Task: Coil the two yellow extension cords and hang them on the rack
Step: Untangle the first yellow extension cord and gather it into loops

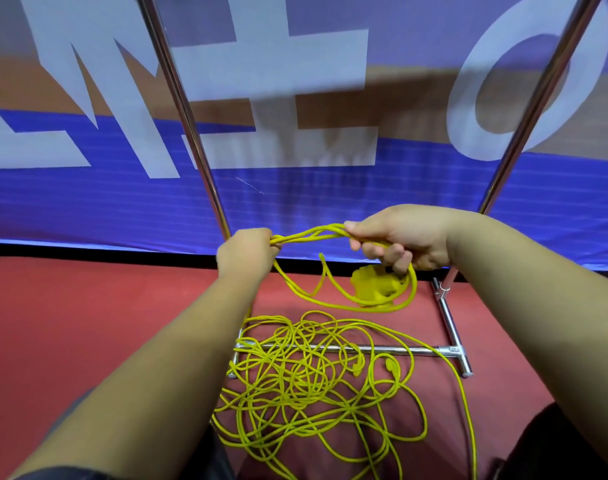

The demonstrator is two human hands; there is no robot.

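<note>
The yellow cords (313,386) lie mostly in a loose tangle on the red floor (87,323), draped across the low crossbar (416,349) of the rack (188,116). Where one cord ends and the other begins I cannot tell. A few lifted strands (309,233) run between the hands: the left hand (247,252) is closed round them at one end, and the right hand (403,237) has its fingers curled round the gathered loops at the other. A yellow socket block (375,285) hangs just beneath the right hand.

Coiling looks barely begun, with only a couple of loops hanging and nothing on the rack. To do it well, I would keep the right hand as the fixed holder and let the left feed cord in even loops of matching length. The line should be drawn up slowly, so knots in the pile shake free rather than tighten. It may also snag on the crossbar. A blue banner (87,202) hangs behind the rack.
</note>
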